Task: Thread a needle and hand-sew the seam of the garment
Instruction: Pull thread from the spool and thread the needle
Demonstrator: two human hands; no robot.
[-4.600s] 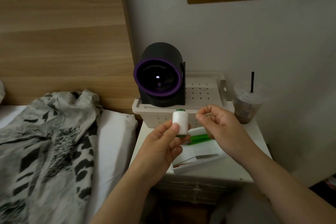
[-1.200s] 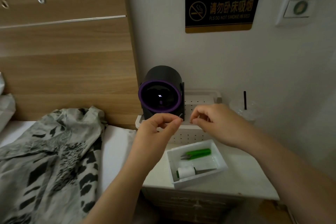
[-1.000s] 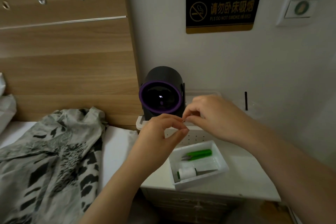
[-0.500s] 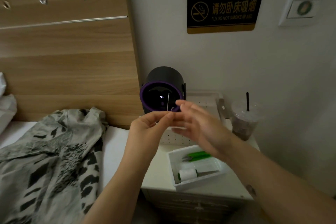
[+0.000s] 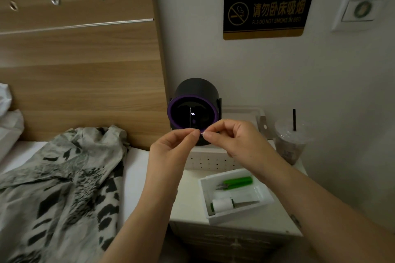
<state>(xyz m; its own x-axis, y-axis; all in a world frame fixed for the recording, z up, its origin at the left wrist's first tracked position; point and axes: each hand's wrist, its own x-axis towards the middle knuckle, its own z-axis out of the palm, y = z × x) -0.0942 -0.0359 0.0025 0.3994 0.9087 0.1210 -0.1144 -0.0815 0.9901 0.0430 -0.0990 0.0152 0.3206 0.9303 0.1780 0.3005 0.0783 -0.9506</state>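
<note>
My left hand (image 5: pixel 171 151) pinches a thin needle (image 5: pixel 189 118) that stands upright in front of a black device. My right hand (image 5: pixel 230 141) pinches a fine thread end right beside the left fingertips; the thread itself is barely visible. A white thread spool (image 5: pixel 222 204) with green ends lies in a small white tray (image 5: pixel 265 199) on the nightstand, next to green-handled snips (image 5: pixel 236 183). The grey-and-black patterned garment (image 5: pixel 57 181) lies spread on the bed at the left.
A black cylindrical device with a purple ring (image 5: pixel 193 111) sits on a perforated white basket (image 5: pixel 213 162) at the back of the white nightstand (image 5: pixel 188 209). A plastic cup with a black straw (image 5: pixel 288 145) stands at the right. Wooden headboard (image 5: pixel 81 70) behind the bed.
The spool, held 4.6 s ago, now lies in the tray. My right hand, spread open half a second ago, has closed into a pinch against my left fingertips. The needle stays upright.
</note>
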